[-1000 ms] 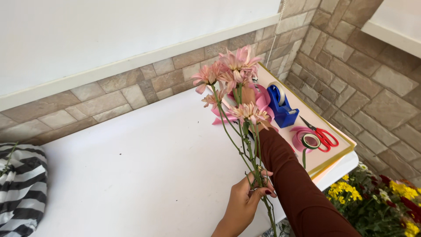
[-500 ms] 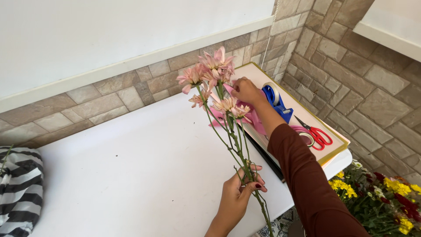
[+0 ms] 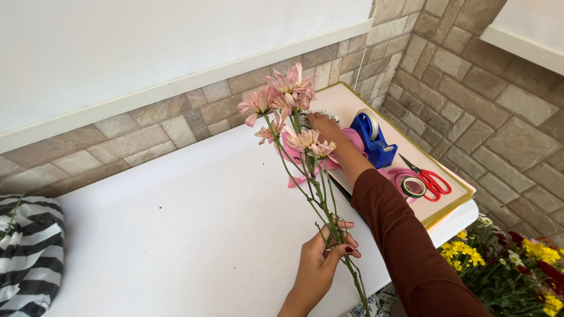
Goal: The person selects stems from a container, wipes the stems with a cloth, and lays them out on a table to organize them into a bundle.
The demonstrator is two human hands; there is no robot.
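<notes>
The left hand (image 3: 322, 258), nearest the camera, is closed around the lower stems of a bunch of pink flowers (image 3: 288, 103), fingers wrapped tight. The bunch stands tilted over the white bench (image 3: 176, 235), stems low, heads leaning toward the stone wall (image 3: 147, 126).

The right hand (image 3: 320, 126), on a dark red sleeve (image 3: 399, 235), reaches past the blooms to the tray (image 3: 452, 202) at the bench's far right. Its fingers rest on or just beside a pink ribbon (image 3: 352, 144); whether they grip it cannot be told, as the flower heads cover part of the hand.

On the tray lie a blue tape dispenser (image 3: 373, 138), a roll of tape (image 3: 413, 186) and red scissors (image 3: 433, 179). Yellow and red flowers (image 3: 511, 264) stand below the bench edge; a striped cloth (image 3: 29, 258) lies at far left.

Judgement: the step in hand is fetching binding material while the bunch is held gathered. The next move calls for a firm pinch on the ribbon and a steady grip on the stems.
</notes>
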